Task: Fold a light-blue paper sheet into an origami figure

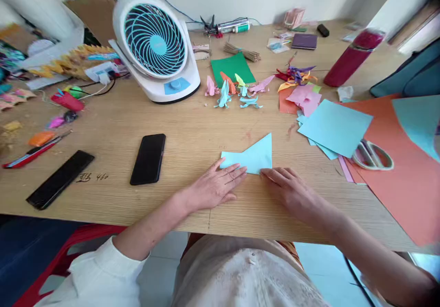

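Note:
A folded light blue sheet of paper (252, 159) lies on the table in front of me, with a tall pointed flap on its right and a lower strip on its left. My left hand (213, 187) rests flat on the paper's left end, its fingers stretched out and a ring on one of them. At the lower right corner, my right hand (288, 191) has its fingers curled together with the tips on the paper's edge. Its thumb is mostly hidden.
Folded paper figures (225, 95) stand beside a green sheet (233, 68) at the back. Light blue squares (337, 126), scissors (373, 156) and a large orange sheet (409, 188) lie right. A phone (147, 159) and a white fan (175, 86) are left; a red bottle (350, 62) stands far right.

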`<state>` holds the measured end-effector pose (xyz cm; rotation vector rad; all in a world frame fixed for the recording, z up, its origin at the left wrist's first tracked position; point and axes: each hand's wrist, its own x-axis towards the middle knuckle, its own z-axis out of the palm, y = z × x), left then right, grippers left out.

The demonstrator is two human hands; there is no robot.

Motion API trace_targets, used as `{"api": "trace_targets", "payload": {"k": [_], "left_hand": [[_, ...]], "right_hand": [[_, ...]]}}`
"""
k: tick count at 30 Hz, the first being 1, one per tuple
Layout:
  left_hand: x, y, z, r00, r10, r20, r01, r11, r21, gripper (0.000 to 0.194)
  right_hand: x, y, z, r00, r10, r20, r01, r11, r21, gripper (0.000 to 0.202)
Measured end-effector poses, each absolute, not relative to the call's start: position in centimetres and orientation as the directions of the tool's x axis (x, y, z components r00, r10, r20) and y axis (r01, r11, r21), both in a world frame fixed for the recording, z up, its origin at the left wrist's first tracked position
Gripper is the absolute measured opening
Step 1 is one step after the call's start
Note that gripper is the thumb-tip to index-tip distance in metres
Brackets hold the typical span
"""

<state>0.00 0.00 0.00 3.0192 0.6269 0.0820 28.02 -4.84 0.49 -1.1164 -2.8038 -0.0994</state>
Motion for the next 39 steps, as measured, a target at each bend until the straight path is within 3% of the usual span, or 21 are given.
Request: {"api": "trace_targets", "payload": {"k": [6, 9, 11, 14, 17, 22, 33, 39], "left_hand": [[0.2, -0.2, 0.0, 0.917, 0.388, 0.09, 0.382, -0.921, 0.074, 0.064], [-0.9, -0.1, 0.3, 0.895, 0.406, 0.181, 0.393, -0.913, 0.104, 0.058], [-1.8, 0.1, 0.6, 0.794, 0.532, 0.296, 0.504, -0.847, 0.171, 0.048], [-2.8, 0.6, 0.9, 0.444, 0.81, 0.382, 0.727, -0.575, 0.374, 0.03], [-2.7, 1.0, 0.7, 0.302, 0.908, 0.291, 0.711, -0.418, 0.566, 0.014], [-1.4, 1.7, 0.4, 0.303, 0.935, 0.182, 0.681, -0.346, 0.645, 0.009], [-0.8, 3.6, 2.0, 0.353, 0.932, -0.083, 0.784, -0.246, 0.57, 0.02], [-0.8, 3.8, 2.3, 0.377, 0.922, -0.091, 0.793, -0.271, 0.545, 0.018]], "right_hand": [[26.0, -5.4, 1.0, -0.697, 0.705, 0.131, 0.717, 0.687, 0.122, 0.038], [25.6, -5.8, 1.1, -0.669, 0.736, 0.107, 0.743, 0.657, 0.129, 0.043], [25.6, -6.0, 0.9, -0.663, 0.741, 0.102, 0.748, 0.651, 0.133, 0.047], [25.7, -6.0, 0.5, -0.661, 0.741, 0.117, 0.75, 0.645, 0.149, 0.047], [25.8, -5.9, 0.1, -0.658, 0.741, 0.133, 0.752, 0.638, 0.163, 0.044], [25.8, -5.9, 0.2, -0.665, 0.734, 0.137, 0.746, 0.644, 0.169, 0.044], [26.3, -5.9, -0.5, -0.659, 0.736, 0.152, 0.752, 0.645, 0.137, 0.048], [26.2, -5.8, -0.5, -0.66, 0.735, 0.157, 0.752, 0.645, 0.137, 0.047]]}}
